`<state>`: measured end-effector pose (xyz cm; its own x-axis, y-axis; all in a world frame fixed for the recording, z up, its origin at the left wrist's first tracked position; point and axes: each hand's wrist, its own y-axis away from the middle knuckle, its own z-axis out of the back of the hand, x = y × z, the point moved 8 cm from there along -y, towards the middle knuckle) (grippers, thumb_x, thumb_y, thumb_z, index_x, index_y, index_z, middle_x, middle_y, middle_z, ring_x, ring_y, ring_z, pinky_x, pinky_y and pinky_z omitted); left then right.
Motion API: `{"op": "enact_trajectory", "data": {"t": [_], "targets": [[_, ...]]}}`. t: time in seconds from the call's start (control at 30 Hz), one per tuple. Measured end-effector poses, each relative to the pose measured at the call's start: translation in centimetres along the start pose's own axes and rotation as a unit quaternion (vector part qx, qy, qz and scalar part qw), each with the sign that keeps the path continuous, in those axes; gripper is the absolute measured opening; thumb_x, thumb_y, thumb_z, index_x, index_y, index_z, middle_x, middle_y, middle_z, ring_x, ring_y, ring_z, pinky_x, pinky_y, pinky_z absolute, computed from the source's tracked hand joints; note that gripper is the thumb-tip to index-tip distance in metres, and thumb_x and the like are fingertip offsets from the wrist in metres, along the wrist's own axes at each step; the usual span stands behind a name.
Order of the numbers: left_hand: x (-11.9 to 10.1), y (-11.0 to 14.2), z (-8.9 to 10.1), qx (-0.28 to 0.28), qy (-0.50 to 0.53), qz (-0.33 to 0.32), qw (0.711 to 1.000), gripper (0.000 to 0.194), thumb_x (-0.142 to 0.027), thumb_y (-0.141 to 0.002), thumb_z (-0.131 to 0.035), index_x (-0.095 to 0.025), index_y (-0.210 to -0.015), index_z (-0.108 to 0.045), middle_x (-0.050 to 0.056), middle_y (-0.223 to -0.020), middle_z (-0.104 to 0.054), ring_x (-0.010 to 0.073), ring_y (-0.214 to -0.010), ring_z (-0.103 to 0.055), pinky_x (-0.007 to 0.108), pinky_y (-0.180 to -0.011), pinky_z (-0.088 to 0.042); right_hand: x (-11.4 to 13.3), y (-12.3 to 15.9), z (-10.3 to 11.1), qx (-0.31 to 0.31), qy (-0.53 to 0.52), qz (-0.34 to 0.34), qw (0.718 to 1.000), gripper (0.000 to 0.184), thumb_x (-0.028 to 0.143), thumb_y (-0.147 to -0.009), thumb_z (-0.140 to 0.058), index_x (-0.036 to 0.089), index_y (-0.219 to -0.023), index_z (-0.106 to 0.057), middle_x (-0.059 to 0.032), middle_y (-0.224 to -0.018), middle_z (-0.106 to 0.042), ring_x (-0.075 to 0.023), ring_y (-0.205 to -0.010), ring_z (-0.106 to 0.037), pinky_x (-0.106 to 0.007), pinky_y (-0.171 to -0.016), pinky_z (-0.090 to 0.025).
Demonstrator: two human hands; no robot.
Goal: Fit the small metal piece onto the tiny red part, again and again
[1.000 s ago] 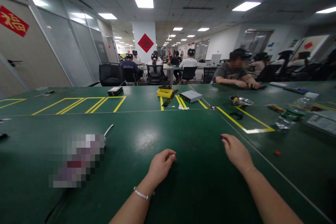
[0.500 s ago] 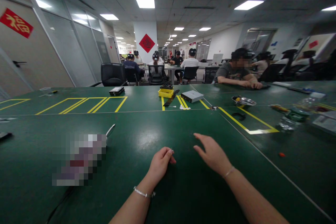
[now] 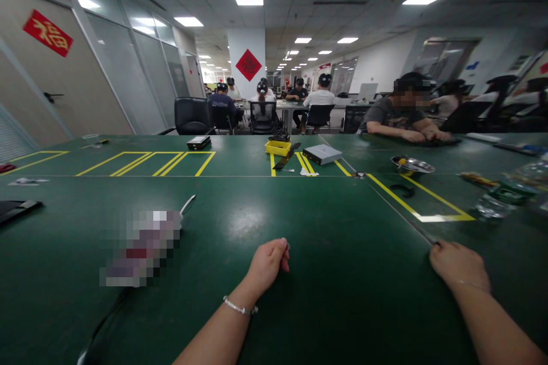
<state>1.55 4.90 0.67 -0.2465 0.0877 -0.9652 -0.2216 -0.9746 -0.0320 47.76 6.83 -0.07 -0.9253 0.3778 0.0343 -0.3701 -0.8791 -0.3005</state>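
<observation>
My left hand (image 3: pixel 269 262) is held above the middle of the green table (image 3: pixel 342 296), thumb and forefinger pressed together. A tiny greyish bit shows at their tips, too small to name. Farther right, my right hand (image 3: pixel 460 267) is down on the tabletop by the seam, its fingers curled in and mostly hidden under the back of the hand. The small orange piece seen there earlier is out of sight, covered by this hand. Left of my hands lies a blurred-out flat item (image 3: pixel 143 248) with a white loop and a dark cord.
A yellow bin (image 3: pixel 277 148) of dark cords and a grey box (image 3: pixel 322 154) stand ahead. To the right are a metal bowl (image 3: pixel 412 165), a black curved piece (image 3: pixel 403 191) and a plastic bottle (image 3: pixel 505 194). A person (image 3: pixel 398 114) sits across the table.
My right hand has moved right and down from beside the left hand, onto the spot of the orange piece, and its fingers have curled. My left hand keeps its pinch. The view has turned slightly left.
</observation>
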Motion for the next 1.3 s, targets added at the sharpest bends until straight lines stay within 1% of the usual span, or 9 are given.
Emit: {"op": "enact_trajectory", "data": {"t": [0.2,0.37,0.5,0.6,0.83,0.97,1.07,1.17,1.3], "targets": [[-0.7,-0.1,0.0,-0.002,0.007,-0.017,1.000,0.031,-0.042,-0.077,-0.036,-0.016,-0.072,-0.053,0.001,-0.065,-0.060,0.0113,-0.058,-0.052,0.023,-0.058,-0.040,-1.8,0.6,0.2,0.051,-0.042,-0.100,0.993,0.035,0.023,-0.067,-0.040,0.020,-0.094,-0.062,-0.0202,-0.097,-0.054,-0.0264,-0.086,-0.053,-0.037,-0.059,-0.039],[-0.8,0.0,-0.1,0.005,0.010,-0.008,1.000,0.028,-0.040,-0.076,-0.040,-0.016,-0.079,-0.054,0.002,-0.072,-0.061,0.0109,-0.059,-0.051,0.023,-0.058,-0.040,-1.9,0.9,0.5,0.060,-0.057,-0.106,0.991,0.031,0.023,-0.067,-0.040,0.021,-0.090,-0.061,-0.0212,-0.091,-0.053,-0.0287,-0.085,-0.053,-0.038,-0.055,-0.038],[-0.5,-0.1,0.0,-0.003,0.002,-0.011,1.000,0.025,-0.036,-0.074,-0.044,-0.016,-0.084,-0.055,0.002,-0.073,-0.060,0.0106,-0.061,-0.051,0.022,-0.058,-0.039,2.0,1.6,3.2,0.012,-0.115,-0.066,0.991,0.030,0.030,-0.071,-0.036,0.022,-0.087,-0.059,-0.0195,-0.091,-0.052,-0.0278,-0.092,-0.049,-0.041,-0.067,-0.039],[-0.1,-0.2,0.2,-0.024,-0.012,-0.017,0.999,0.022,-0.029,-0.069,-0.051,-0.017,-0.086,-0.056,0.001,-0.070,-0.058,0.0105,-0.061,-0.050,0.022,-0.057,-0.038,6.5,2.8,4.9,0.009,-0.265,-0.049,0.963,0.018,0.031,-0.067,-0.043,0.025,-0.077,-0.057,-0.0112,-0.082,-0.055,-0.0269,-0.090,-0.049,-0.044,-0.075,-0.036],[-0.1,-0.2,0.6,-0.042,-0.028,-0.017,0.999,0.020,-0.028,-0.067,-0.053,-0.016,-0.083,-0.057,-0.002,-0.063,-0.054,0.0099,-0.057,-0.047,0.021,-0.055,-0.036,20.7,8.6,4.2,0.198,-0.553,-0.023,0.809,0.022,0.029,-0.066,-0.054,0.018,-0.084,-0.059,-0.0068,-0.087,-0.060,-0.0176,-0.080,-0.055,-0.033,-0.071,-0.043],[-0.7,0.0,0.6,-0.030,-0.029,-0.035,0.999,0.028,-0.039,-0.076,-0.040,-0.016,-0.075,-0.056,-0.001,-0.062,-0.056,0.0110,-0.059,-0.050,0.022,-0.058,-0.037,28.4,12.4,3.8,0.302,-0.714,-0.068,0.629,0.019,0.029,-0.067,-0.057,0.016,-0.080,-0.056,-0.0031,-0.073,-0.059,-0.0090,-0.059,-0.053,-0.024,-0.058,-0.045],[-0.8,0.0,0.7,-0.030,-0.039,-0.033,0.998,0.039,-0.044,-0.080,-0.031,-0.016,-0.068,-0.055,-0.001,-0.054,-0.053,0.0113,-0.054,-0.048,0.023,-0.055,-0.036,31.8,14.2,3.7,0.339,-0.792,-0.103,0.498,0.019,0.032,-0.065,-0.060,0.015,-0.073,-0.055,0.0003,-0.063,-0.055,-0.0056,-0.053,-0.050,-0.019,-0.051,-0.042],[-0.7,0.0,0.7,-0.033,-0.037,-0.024,0.998,0.045,-0.045,-0.081,-0.026,-0.015,-0.060,-0.053,-0.001,-0.050,-0.050,0.0109,-0.049,-0.046,0.023,-0.053,-0.035,32.9,15.0,3.5,0.366,-0.813,-0.082,0.446,0.020,0.026,-0.061,-0.065,0.014,-0.074,-0.057,-0.0001,-0.067,-0.056,-0.0062,-0.058,-0.052,-0.020,-0.057,-0.043],[-0.9,0.0,0.6,-0.032,-0.032,-0.034,0.998,0.040,-0.043,-0.080,-0.032,-0.015,-0.061,-0.053,-0.001,-0.056,-0.052,0.0107,-0.054,-0.047,0.022,-0.055,-0.036,32.4,15.2,2.7,0.377,-0.826,-0.081,0.411,0.023,0.017,-0.057,-0.067,0.015,-0.078,-0.058,-0.0015,-0.077,-0.059,-0.0078,-0.069,-0.055,-0.022,-0.068,-0.044]]}}
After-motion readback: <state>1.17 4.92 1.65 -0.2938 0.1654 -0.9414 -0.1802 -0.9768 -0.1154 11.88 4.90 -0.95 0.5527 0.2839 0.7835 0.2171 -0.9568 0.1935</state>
